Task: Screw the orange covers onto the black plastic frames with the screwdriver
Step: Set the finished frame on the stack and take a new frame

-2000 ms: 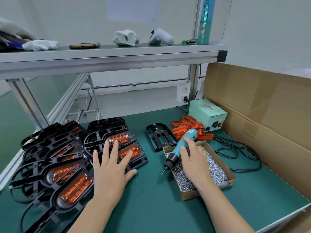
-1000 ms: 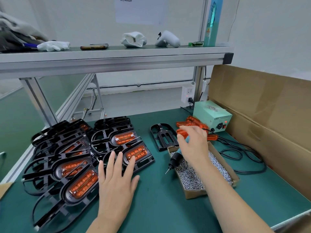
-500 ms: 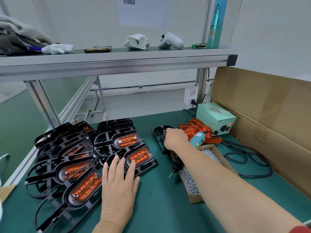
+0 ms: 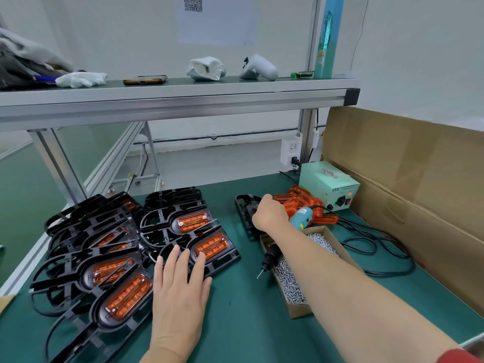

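My right hand (image 4: 269, 213) reaches across the bench and grips a bare black plastic frame (image 4: 243, 213) lying beside a pile of loose orange covers (image 4: 303, 203). The teal electric screwdriver (image 4: 288, 239) lies across a cardboard box of screws (image 4: 296, 289) under my right forearm, tip pointing down left. My left hand (image 4: 180, 281) rests flat, fingers straight, on the edge of an assembled black frame with an orange cover (image 4: 212, 247). Several more assembled frames (image 4: 110, 271) are stacked to the left.
A pale green power supply box (image 4: 327, 187) stands at the back right, its black cables (image 4: 377, 247) looping over the green mat. A large brown cardboard sheet (image 4: 406, 184) lines the right side. An aluminium shelf (image 4: 178, 100) with gloves and small items spans overhead.
My right hand let go of the screwdriver, left it on the screw box, and moved back left to grip the bare black frame. My left hand stayed flat on the assembled frame.
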Demonstrator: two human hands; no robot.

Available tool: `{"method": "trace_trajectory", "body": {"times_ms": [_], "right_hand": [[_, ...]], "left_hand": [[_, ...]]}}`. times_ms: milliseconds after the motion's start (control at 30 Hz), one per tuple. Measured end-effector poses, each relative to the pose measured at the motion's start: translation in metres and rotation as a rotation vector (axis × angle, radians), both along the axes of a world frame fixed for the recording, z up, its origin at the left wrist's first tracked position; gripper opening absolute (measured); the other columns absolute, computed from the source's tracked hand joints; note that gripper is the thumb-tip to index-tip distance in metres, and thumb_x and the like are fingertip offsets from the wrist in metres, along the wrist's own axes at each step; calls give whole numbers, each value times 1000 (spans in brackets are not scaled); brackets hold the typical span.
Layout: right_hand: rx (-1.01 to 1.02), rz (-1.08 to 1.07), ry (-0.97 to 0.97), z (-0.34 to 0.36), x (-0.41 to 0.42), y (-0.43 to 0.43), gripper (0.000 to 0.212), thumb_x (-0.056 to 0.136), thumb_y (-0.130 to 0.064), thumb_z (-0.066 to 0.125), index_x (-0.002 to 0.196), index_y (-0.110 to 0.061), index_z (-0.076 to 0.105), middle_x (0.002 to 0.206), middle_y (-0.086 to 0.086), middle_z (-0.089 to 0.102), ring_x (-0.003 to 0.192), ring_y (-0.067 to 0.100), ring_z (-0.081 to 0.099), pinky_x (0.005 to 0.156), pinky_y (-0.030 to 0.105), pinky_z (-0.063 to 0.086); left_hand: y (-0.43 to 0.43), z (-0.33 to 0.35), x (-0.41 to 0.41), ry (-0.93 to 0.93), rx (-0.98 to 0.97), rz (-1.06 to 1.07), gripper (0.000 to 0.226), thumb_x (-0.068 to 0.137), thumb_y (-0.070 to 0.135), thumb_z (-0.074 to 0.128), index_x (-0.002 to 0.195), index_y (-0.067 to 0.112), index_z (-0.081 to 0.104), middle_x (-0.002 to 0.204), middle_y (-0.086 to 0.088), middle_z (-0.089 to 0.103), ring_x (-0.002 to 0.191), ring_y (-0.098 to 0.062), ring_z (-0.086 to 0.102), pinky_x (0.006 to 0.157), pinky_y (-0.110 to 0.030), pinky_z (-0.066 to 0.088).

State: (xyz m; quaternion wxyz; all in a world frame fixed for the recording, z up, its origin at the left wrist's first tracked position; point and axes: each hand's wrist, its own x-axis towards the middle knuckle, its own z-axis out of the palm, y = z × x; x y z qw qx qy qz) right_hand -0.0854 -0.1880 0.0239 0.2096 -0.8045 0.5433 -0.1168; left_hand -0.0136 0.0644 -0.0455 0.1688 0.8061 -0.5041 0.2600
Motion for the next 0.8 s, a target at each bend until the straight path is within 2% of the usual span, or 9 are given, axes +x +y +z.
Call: {"method": "trace_trajectory", "body": {"times_ms": [300,433,500,600,700,767,800], "right_hand": [[139,-122,-361,15,-12,-5,38,93,-6,54,131,-8,50,130,17,59,117,35,57,98,44,51],[228,-74,-551,18,-16,4,41,97,-3,53,136,-14,55,132,9,59,109,26,57,91,39,53],[402,-42,-733,21,-18,13,44,98,2,50,138,-16,58,126,6,64,91,19,57,74,30,50],[741,-12,-991,28,-25,29,44,95,11,45,125,-14,67,97,4,72,70,11,56,54,21,47],[1064,26,-1178,30,-37,40,25,93,6,56,97,-10,74,76,3,69,62,9,61,51,18,52],[1223,87,-1237,29,-45,48,16,85,1,65,94,-9,74,77,4,68,65,11,65,53,20,55],[1273,119,-1246,28,-49,52,19,80,-1,68,97,-9,74,80,5,68,67,12,66,53,22,56]], "left_hand": [[-1,-1,0,4,5,-7,54,97,37,35,130,5,63,131,-24,58,135,-42,42,117,-57,24],[0,-1,0,-2,-7,-10,55,97,38,35,135,5,58,133,-22,57,136,-40,42,117,-56,23],[-1,0,0,-7,-30,-16,57,97,38,35,138,3,54,135,-20,56,137,-39,41,118,-56,23],[-2,0,0,-16,-74,-30,61,97,39,38,142,-1,48,141,-19,52,138,-38,40,117,-57,25],[-2,0,0,-25,-103,-42,62,96,38,40,145,-1,43,145,-17,48,140,-36,37,116,-57,26],[-1,-1,0,-28,-118,-52,62,96,37,41,146,0,40,147,-16,46,141,-35,37,116,-57,26],[-1,-1,0,-30,-125,-57,62,97,36,42,147,0,39,147,-16,45,142,-35,36,116,-57,26]]}}
